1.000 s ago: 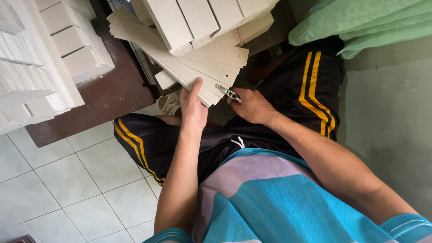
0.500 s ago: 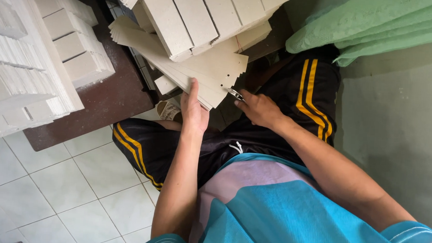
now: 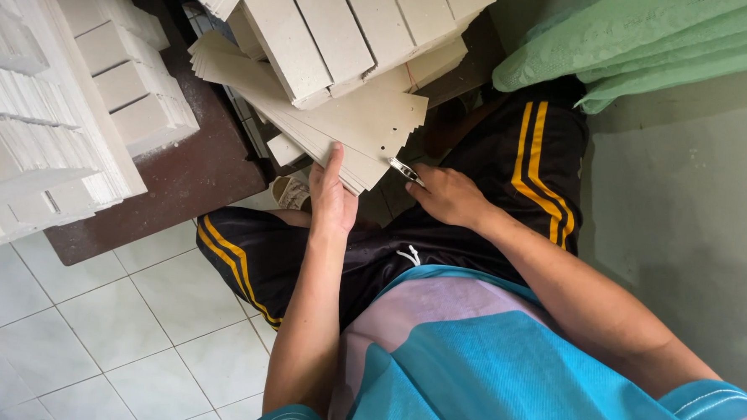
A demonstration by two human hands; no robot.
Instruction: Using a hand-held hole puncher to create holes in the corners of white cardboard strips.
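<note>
Left hand (image 3: 332, 201): fingers flat and extended, grip open, pressing the near edge of a fanned stack of beige card sheets (image 3: 356, 125) that overhangs the dark brown table (image 3: 182, 176).
Right hand (image 3: 450, 195): grip closed on a small metal tool (image 3: 405, 170), its tip touching the sheets' notched corner.
Bundled stacks of pale card (image 3: 348, 28) lie on the sheets; further white stacks (image 3: 68, 96) stand at left.
Green sacks (image 3: 641, 37) fill the upper right.
White tiled floor (image 3: 91, 332) lies bare at lower left.
</note>
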